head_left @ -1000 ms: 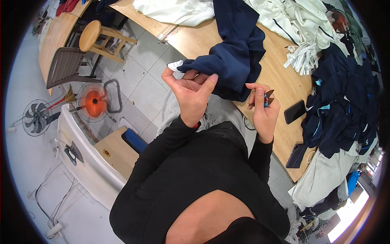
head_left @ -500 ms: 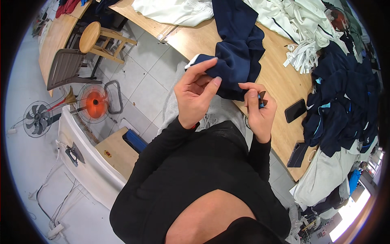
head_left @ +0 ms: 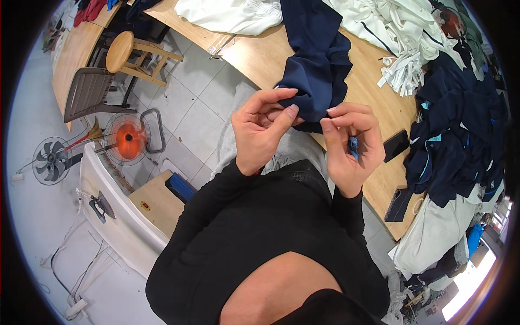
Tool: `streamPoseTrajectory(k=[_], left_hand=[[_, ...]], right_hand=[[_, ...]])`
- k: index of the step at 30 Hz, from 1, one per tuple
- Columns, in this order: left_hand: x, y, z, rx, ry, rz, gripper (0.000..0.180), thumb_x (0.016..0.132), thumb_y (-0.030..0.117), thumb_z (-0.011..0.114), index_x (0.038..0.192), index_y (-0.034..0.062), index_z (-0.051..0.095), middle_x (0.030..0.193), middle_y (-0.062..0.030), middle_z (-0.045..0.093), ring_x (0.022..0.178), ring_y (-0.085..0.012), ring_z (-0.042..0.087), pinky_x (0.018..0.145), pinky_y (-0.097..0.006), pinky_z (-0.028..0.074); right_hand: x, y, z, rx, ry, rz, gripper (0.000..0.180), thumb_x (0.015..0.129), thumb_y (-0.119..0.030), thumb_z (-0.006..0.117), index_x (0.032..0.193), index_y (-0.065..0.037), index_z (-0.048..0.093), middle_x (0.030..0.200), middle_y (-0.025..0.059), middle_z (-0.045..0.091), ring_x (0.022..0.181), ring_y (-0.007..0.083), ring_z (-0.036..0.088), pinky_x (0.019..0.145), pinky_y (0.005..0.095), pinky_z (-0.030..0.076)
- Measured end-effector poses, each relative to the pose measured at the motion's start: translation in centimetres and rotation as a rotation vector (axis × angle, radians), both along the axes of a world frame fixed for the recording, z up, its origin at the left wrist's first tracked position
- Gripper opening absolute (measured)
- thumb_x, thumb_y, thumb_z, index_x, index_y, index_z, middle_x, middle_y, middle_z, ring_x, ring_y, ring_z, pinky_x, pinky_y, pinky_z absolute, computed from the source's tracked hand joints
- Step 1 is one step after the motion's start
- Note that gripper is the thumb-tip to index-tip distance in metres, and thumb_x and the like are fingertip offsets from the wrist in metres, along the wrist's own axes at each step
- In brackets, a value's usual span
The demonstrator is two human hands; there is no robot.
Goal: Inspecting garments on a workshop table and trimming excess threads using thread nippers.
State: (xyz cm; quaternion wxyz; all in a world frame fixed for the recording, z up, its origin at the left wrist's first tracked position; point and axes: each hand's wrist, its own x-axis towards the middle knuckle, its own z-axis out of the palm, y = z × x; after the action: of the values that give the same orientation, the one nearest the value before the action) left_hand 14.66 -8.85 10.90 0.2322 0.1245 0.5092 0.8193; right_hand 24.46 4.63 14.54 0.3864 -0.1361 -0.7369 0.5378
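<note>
Just below the middle of the frame, the left hand [head_left: 264, 134] pinches a fold of the dark navy fabric garment [head_left: 317, 76] between thumb and fingers, closed on the cloth at its lower edge. The right hand [head_left: 349, 146], to the right of it, is curled shut around a small blue-handled tool [head_left: 352, 147], seemingly a thread snip, with its fingertips meeting the same cloth edge. Both wrists are bent inward and raised toward the chest, black sleeves rising from the bottom of the frame.

The risk, as I judge it, lies in how close the two hands work: the tool's tip sits right by the left fingertips, so a slip could nick a finger or cut the fabric itself. The pinch is small too, and the weight of the garment trailing up over the light wooden counter [head_left: 260, 54] could pull it free.

Further right on the counter lies a black phone [head_left: 396, 145], near the counter's edge, and beyond it a heap of dark navy clothes [head_left: 460, 135].
</note>
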Motion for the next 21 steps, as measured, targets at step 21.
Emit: streamPoseTrajectory(k=[21], left_hand=[[0.3,-0.6,0.7,-0.058,0.054,-0.076,0.031,0.101,-0.01,0.071,0.131,-0.006,0.072,0.105,-0.012,0.08,0.094,-0.0128,0.078,0.084,-0.025,0.063]], right_hand=[[-0.8,-1.6,-2.5,-0.178,0.055,0.18,0.044,0.094,0.022,0.063,0.121,-0.005,0.042,0.117,0.0161,0.059,0.082,0.0104,0.06,0.069,0.0228,0.05]])
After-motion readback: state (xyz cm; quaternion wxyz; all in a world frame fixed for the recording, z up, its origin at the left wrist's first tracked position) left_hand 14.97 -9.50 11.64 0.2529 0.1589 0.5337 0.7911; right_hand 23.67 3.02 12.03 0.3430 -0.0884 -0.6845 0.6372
